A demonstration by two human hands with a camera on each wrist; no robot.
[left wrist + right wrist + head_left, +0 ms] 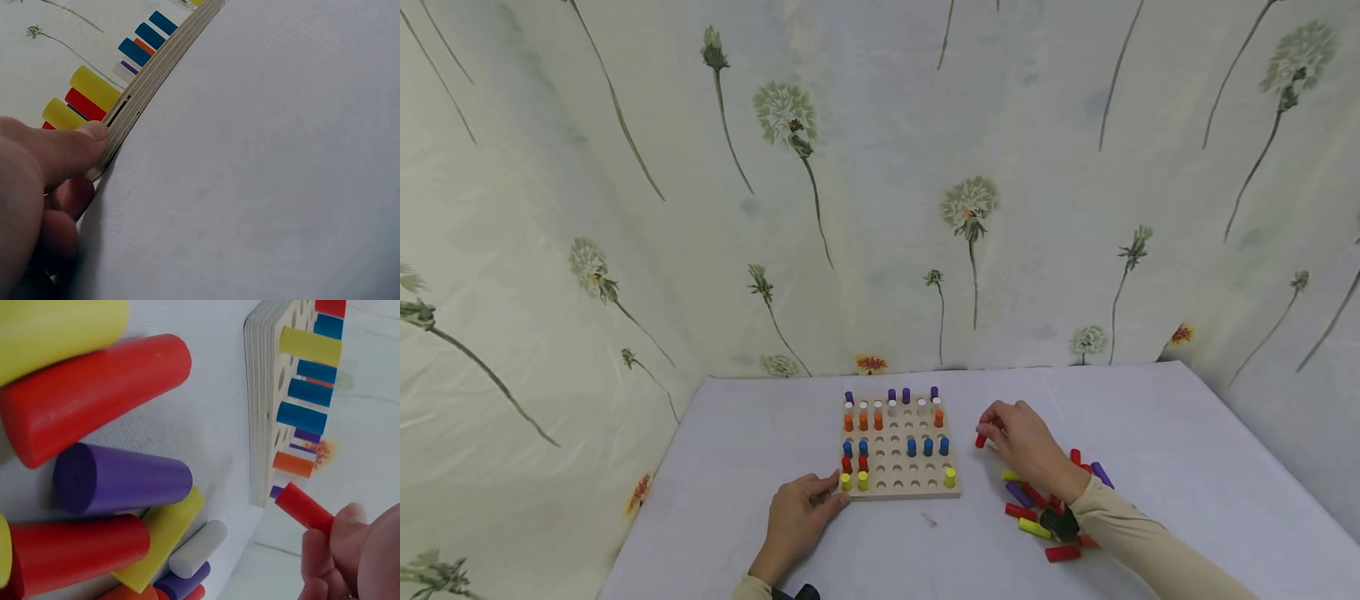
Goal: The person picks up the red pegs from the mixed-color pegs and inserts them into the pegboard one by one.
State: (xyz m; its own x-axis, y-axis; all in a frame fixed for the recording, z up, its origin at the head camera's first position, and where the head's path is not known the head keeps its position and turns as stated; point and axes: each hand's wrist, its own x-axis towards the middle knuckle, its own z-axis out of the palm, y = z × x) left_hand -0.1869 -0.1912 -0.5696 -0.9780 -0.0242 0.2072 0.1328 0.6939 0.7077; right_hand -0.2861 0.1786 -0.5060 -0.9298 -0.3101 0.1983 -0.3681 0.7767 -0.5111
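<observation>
A wooden pegboard (pixel 901 492) with rows of round holes lies on the table, partly filled with coloured pegs. My left hand (pixel 801 512) grips its near left corner; in the left wrist view the thumb (pixel 94 134) presses the plywood edge (pixel 147 94). To the right of the board, my right hand (pixel 1022 437) pinches a red peg (pixel 981 440) between thumb and fingertips, raised off the table. That red peg (pixel 304 508) also shows tilted in the right wrist view. Purple, white, orange, blue, red and yellow pegs stand in rows, mostly toward the left and right sides.
Loose pegs lie in a pile under and beside the right forearm, among them a red peg (pixel 1063 553), a yellow peg (pixel 1034 528) and a purple peg (pixel 1102 474). A white cloth (pixel 700 500) covers the table. Flower-patterned fabric (pixel 880 208) hangs behind it.
</observation>
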